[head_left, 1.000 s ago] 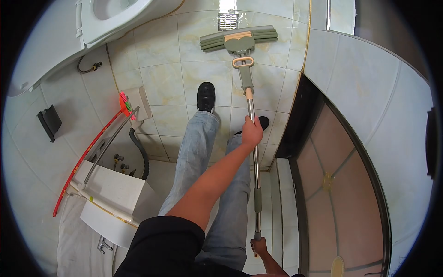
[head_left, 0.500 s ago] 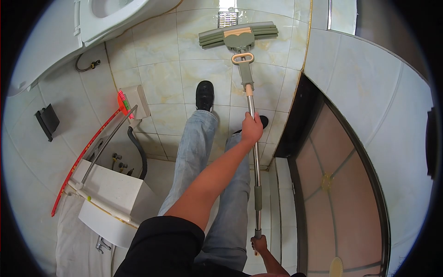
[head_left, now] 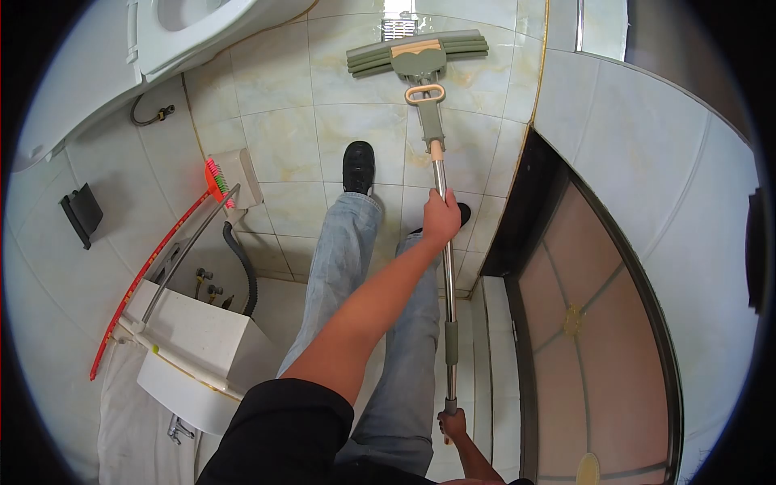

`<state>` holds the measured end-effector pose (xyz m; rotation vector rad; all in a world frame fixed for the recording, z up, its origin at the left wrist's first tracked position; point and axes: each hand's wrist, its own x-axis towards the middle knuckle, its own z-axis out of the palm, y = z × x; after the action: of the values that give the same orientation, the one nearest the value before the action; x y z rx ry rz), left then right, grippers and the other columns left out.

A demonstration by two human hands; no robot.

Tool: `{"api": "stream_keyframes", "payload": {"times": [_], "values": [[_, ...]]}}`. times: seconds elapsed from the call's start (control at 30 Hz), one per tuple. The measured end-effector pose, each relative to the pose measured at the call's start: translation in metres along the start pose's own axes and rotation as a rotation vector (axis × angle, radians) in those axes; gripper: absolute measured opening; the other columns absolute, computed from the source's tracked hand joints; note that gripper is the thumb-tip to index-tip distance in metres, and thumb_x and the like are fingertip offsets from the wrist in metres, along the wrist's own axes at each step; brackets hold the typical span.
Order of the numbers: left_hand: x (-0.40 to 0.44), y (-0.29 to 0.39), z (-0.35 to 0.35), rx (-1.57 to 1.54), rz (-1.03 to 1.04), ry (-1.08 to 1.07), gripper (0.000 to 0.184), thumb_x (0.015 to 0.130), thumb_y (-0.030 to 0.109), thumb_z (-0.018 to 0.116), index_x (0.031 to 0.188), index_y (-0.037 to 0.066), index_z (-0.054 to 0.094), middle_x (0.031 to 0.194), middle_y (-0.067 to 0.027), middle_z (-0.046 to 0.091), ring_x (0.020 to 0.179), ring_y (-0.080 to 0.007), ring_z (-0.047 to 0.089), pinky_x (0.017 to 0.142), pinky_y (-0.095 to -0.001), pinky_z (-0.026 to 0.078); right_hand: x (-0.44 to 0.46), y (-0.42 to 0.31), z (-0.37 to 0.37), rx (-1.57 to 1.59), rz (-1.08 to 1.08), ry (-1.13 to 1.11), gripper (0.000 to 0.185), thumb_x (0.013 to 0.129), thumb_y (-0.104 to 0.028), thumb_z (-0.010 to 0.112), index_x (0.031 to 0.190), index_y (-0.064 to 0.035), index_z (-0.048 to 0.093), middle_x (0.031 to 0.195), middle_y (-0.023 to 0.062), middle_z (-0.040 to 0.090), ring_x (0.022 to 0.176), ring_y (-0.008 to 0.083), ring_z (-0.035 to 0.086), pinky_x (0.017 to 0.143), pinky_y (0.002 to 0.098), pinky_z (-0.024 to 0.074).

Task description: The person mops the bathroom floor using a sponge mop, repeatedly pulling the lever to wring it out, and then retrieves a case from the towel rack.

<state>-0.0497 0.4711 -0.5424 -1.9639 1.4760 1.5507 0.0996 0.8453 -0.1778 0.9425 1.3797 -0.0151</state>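
A sponge mop [head_left: 418, 61] with a green-grey head and peach trim lies across the tiled floor by a metal drain [head_left: 398, 30]. My left hand [head_left: 441, 219] is wrapped round the upper part of its steel pole [head_left: 449, 283], near the peach collar. Lower down, my right hand [head_left: 453, 423] grips the grey end of the pole. Both hands are closed on the mop. The pole runs nearly straight from me to the head, past my right leg.
A white toilet [head_left: 174, 32] is at the upper left. Against the left wall stand a red-handled brush [head_left: 214, 179], a grey bin [head_left: 242, 178] and a washbasin cabinet [head_left: 202, 323]. On the right is a dark-framed door [head_left: 582, 323]. The floor near the drain looks wet.
The mop head has shifted slightly forward, closer to the drain. Both hands have moved a little forward with the pole, still gripping it.
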Motion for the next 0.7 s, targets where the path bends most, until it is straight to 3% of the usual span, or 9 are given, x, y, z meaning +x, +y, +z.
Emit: {"api": "stream_keyframes", "payload": {"times": [0.07, 0.2, 0.3, 0.37, 0.43, 0.53, 0.6, 0.67, 0.7], "values": [[0.014, 0.001, 0.004, 0.009, 0.054, 0.015, 0.038, 0.102, 0.035, 0.047, 0.089, -0.001, 0.046, 0.067, -0.0209, 0.062, 0.047, -0.0334, 0.063, 0.046, -0.0444, 0.05, 0.0, -0.013, 0.003, -0.016, -0.04, 0.025, 0.015, 0.074, -0.005, 0.064, 0.065, -0.0031, 0.052, 0.053, 0.004, 0.05, 0.04, 0.0153, 0.048, 0.038, 0.0333, 0.0376], [0.038, 0.049, -0.01, -0.084, 0.013, -0.042, 0.039, 0.102, 0.036, 0.047, 0.088, -0.001, 0.045, 0.064, -0.0197, 0.06, 0.045, -0.0321, 0.062, 0.043, -0.0431, 0.05, 0.004, -0.051, 0.009, -0.021, -0.111, 0.078, 0.02, 0.071, -0.01, 0.07, 0.061, -0.0031, 0.055, 0.052, 0.0049, 0.055, 0.041, 0.0154, 0.052, 0.04, 0.034, 0.0397], [0.082, 0.063, -0.001, 0.015, 0.155, 0.049, 0.04, 0.101, 0.036, 0.048, 0.089, -0.002, 0.045, 0.063, -0.0198, 0.059, 0.045, -0.0324, 0.062, 0.044, -0.0434, 0.05, 0.005, -0.088, 0.018, -0.009, -0.149, 0.073, 0.019, 0.071, -0.011, 0.069, 0.061, -0.003, 0.055, 0.053, 0.005, 0.055, 0.041, 0.0152, 0.052, 0.04, 0.034, 0.0399], [0.1, 0.104, -0.017, 0.006, 0.125, 0.041, 0.039, 0.1, 0.035, 0.051, 0.091, -0.003, 0.049, 0.073, -0.0264, 0.064, 0.063, -0.0399, 0.067, 0.06, -0.0485, 0.054, 0.0, -0.122, 0.028, 0.024, -0.172, 0.044, 0.019, 0.073, -0.009, 0.069, 0.064, -0.003, 0.054, 0.053, 0.0048, 0.053, 0.04, 0.0152, 0.051, 0.038, 0.0333, 0.0387], [0.128, 0.144, -0.037, -0.078, 0.205, -0.028, 0.042, 0.102, 0.04, 0.046, 0.091, -0.001, 0.046, 0.064, -0.0175, 0.058, 0.043, -0.0297, 0.06, 0.042, -0.0422, 0.049, -0.013, -0.169, 0.043, 0.059, -0.204, 0.017, 0.019, 0.075, -0.007, 0.069, 0.066, -0.0029, 0.053, 0.053, 0.0047, 0.051, 0.04, 0.0153, 0.049, 0.036, 0.0326, 0.0375], [0.165, 0.206, -0.072, -0.122, 0.23, -0.104, 0.046, 0.103, 0.044, 0.04, 0.098, 0.0, 0.048, 0.073, -0.0161, 0.06, 0.055, -0.024, 0.063, 0.051, -0.0394, 0.051, -0.038, -0.244, 0.07, 0.174, -0.361, -0.116, 0.028, 0.083, -0.017, 0.075, 0.069, -0.0041, 0.054, 0.051, 0.0038, 0.049, 0.037, 0.0149, 0.047, 0.035, 0.0319, 0.0355], [0.166, 0.228, -0.09, -0.404, 0.121, -0.198, 0.05, 0.103, 0.05, 0.035, 0.105, 0.003, 0.05, 0.087, -0.0136, 0.062, 0.076, -0.019, 0.063, 0.064, -0.0367, 0.051, -0.057, -0.285, 0.089, 0.183, -0.426, -0.111, 0.034, 0.086, -0.026, 0.076, 0.071, -0.0053, 0.053, 0.049, 0.0024, 0.046, 0.036, 0.015, 0.045, 0.035, 0.0321, 0.035], [0.169, 0.207, -0.092, -0.552, 0.236, -0.234, 0.053, 0.104, 0.052, 0.03, 0.114, 0.006, 0.053, 0.095, -0.0098, 0.061, 0.088, -0.0175, 0.059, 0.077, -0.0363, 0.049, -0.084, -0.344, 0.1, 0.194, -0.484, -0.127, 0.041, 0.087, -0.034, 0.076, 0.07, -0.0067, 0.051, 0.048, 0.0019, 0.044, 0.035, 0.0157, 0.044, 0.035, 0.0326, 0.0354], [0.175, 0.183, -0.095, -0.549, 0.222, -0.312, 0.048, 0.104, 0.046, 0.032, 0.119, 0.005, 0.053, 0.101, -0.0089, 0.061, 0.087, -0.0171, 0.059, 0.075, -0.0345, 0.049, -0.098, -0.374, 0.102, 0.191, -0.528, -0.149, 0.044, 0.087, -0.038, 0.075, 0.069, -0.0074, 0.049, 0.048, 0.0022, 0.044, 0.034, 0.0162, 0.044, 0.035, 0.0329, 0.0357]]}}
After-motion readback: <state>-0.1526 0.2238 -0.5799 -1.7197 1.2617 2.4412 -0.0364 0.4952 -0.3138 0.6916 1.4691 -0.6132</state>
